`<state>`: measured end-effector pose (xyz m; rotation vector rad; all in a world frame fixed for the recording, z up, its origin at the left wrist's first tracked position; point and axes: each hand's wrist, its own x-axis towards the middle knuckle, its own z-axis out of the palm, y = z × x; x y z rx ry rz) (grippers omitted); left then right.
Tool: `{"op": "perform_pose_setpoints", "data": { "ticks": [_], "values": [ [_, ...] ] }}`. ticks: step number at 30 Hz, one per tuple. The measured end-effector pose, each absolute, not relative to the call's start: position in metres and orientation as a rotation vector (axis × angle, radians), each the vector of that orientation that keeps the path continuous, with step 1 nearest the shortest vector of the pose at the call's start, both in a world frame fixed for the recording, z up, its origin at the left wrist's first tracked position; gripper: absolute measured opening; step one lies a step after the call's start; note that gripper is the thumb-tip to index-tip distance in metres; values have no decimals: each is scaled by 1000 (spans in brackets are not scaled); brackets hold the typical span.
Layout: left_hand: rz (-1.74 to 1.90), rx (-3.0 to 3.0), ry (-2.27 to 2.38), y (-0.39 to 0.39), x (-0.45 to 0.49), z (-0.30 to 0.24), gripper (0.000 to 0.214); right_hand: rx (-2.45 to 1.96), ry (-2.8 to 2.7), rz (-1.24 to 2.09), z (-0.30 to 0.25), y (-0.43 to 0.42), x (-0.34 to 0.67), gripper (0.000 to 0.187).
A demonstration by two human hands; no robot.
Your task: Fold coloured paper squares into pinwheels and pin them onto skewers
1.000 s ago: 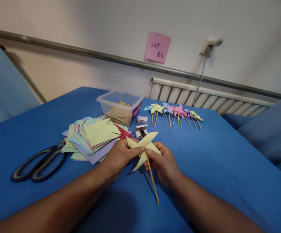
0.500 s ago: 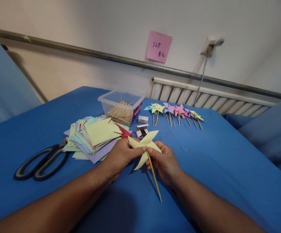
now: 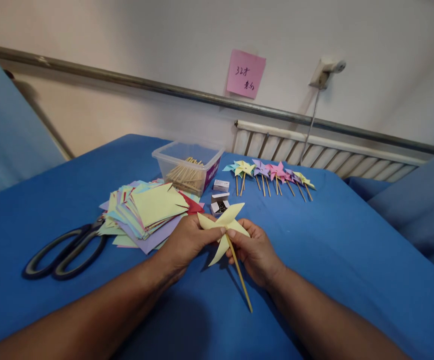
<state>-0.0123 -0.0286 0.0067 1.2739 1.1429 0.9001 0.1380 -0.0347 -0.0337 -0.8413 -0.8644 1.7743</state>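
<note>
Yellow pinwheel point(image 3: 230, 215): between both hands, just above the counter point(image 3: 333, 250).
Stick point(image 3: 241, 276): long axis slants down from hub to lower right, free end toward wearer.
Left hand point(image 3: 191, 237): fingers closed on pinwheel, thumb at hub.
Right hand point(image 3: 256, 250): same pinch, opposite side.
Hidden: hub partly, by thumbs; some fingertips, behind blades; scissors' point(image 3: 87, 231) tips, at paper pile point(image 3: 160, 205).

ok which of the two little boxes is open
The nearer box, beyond the held pinwheel: its flap is up, dark contents showing; the farther box looks closed.
</note>
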Motion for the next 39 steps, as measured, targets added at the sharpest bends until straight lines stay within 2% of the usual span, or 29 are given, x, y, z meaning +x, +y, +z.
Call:
{"op": "perform_pose_setpoints", "data": {
  "ticks": [11,39],
  "values": [
    [911,1249,1223,-28,-13,10,27,-828,-848,1758,-34,-35,138,35],
    [913,1183,1090,-30,-12,6,25,-830,-822,1754,-30,-36,137,33]
  ]
}}
